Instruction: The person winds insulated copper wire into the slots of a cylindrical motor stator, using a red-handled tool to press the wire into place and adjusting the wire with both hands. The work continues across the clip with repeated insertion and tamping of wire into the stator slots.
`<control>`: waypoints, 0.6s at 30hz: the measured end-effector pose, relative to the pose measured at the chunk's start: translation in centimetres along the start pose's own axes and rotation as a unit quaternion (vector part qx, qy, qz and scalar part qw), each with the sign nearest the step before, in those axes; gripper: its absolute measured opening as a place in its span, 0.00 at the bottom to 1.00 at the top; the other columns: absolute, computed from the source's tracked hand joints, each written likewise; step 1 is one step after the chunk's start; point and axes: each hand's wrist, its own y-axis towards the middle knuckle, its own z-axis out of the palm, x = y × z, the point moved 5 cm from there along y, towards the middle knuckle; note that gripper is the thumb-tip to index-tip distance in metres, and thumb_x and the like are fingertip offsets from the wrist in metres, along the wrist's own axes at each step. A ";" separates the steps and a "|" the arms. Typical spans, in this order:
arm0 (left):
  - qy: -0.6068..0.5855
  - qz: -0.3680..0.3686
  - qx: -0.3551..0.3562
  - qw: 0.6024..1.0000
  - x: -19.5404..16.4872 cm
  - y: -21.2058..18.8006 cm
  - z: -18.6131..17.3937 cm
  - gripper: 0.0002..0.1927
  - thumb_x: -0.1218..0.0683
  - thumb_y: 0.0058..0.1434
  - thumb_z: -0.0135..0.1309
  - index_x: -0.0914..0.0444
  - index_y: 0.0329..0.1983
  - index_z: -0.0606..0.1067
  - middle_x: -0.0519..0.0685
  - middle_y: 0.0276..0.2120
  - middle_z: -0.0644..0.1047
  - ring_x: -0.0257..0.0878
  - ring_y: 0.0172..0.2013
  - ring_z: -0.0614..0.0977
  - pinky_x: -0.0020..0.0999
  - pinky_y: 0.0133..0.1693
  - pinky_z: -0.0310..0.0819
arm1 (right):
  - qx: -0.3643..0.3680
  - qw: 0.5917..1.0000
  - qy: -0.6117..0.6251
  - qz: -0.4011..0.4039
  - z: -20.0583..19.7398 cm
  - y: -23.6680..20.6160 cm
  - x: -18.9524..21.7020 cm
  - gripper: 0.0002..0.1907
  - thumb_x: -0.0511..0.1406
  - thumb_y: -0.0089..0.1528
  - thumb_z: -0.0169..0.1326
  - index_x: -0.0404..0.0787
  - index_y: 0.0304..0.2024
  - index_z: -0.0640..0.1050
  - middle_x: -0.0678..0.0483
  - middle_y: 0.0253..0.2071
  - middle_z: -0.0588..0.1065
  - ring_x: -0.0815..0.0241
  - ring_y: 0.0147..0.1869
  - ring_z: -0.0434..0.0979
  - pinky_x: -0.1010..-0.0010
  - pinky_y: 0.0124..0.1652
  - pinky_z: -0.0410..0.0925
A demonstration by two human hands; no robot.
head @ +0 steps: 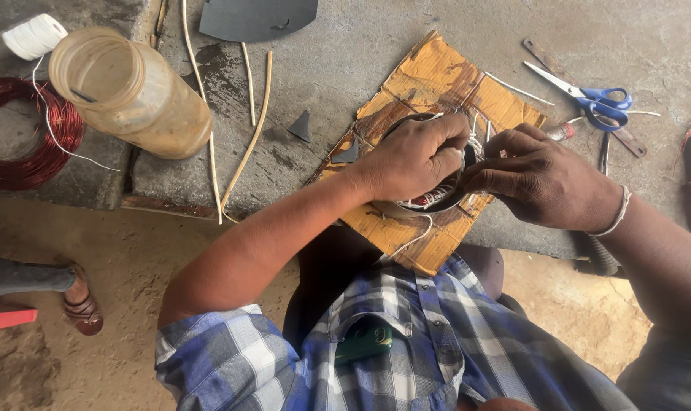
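Observation:
A round motor stator with copper windings and white thread lies on a piece of orange cardboard on a concrete slab. My left hand rests over the stator, fingers curled down into its windings. My right hand, with a white band at the wrist, presses in from the right, its fingertips pinching at the white thread on the stator's edge. Most of the stator is hidden under both hands. A loose white thread hangs off the near side.
A cloudy plastic jar lies on its side at the left, beside a coil of red wire and a white thread spool. Blue-handled scissors lie at the right. Another person's sandalled foot is on the ground at left.

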 end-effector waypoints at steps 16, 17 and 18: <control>0.521 0.004 0.121 0.845 -0.4 -0.2 -1.9 0.06 0.57 0.66 0.52 0.60 0.38 0.79 0.51 0.33 0.78 0.43 0.39 0.85 0.42 0.41 0.82 | 0.033 0.999 -0.041 0.007 -0.5 0.5 0.4 0.19 0.31 0.51 0.61 0.47 0.46 0.83 0.58 0.42 0.83 0.53 0.53 0.76 0.56 0.54 0.68; 0.524 0.006 0.119 0.843 -0.8 -0.1 -2.2 0.05 0.58 0.64 0.52 0.60 0.35 0.79 0.51 0.32 0.78 0.44 0.38 0.84 0.42 0.41 0.81 | 0.039 0.998 -0.044 0.014 -0.5 0.6 0.4 0.18 0.31 0.51 0.61 0.48 0.45 0.84 0.58 0.41 0.83 0.53 0.53 0.77 0.57 0.54 0.68; 0.527 0.009 0.118 0.842 -1.1 -0.1 -2.4 0.05 0.59 0.61 0.53 0.61 0.32 0.79 0.51 0.31 0.78 0.44 0.37 0.84 0.41 0.40 0.81 | 0.046 0.998 -0.047 0.021 -0.6 0.6 0.4 0.18 0.32 0.51 0.61 0.48 0.45 0.84 0.59 0.40 0.83 0.54 0.52 0.77 0.57 0.54 0.69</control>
